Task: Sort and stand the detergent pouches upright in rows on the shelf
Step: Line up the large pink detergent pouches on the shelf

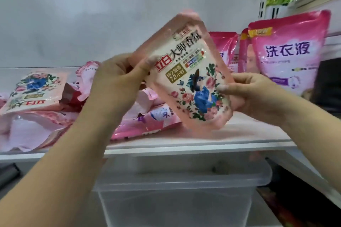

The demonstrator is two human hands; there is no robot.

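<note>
A pale-pink floral detergent pouch (188, 79), tilted above the white shelf's front edge (184, 145), is gripped at its sides by left hand (118, 83) and right hand (254, 94), probably for sorting beside the upright magenta pouches (287, 51).

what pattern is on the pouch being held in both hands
Peach-pink pouch printed with pink roses and a figure in blue, clearest in the head view.

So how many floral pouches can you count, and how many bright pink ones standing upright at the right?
Held floral pouch: 1
Lying floral pouch: 1
Upright pink pouches: 3
Total: 5, the mixed heap not counted.
</note>
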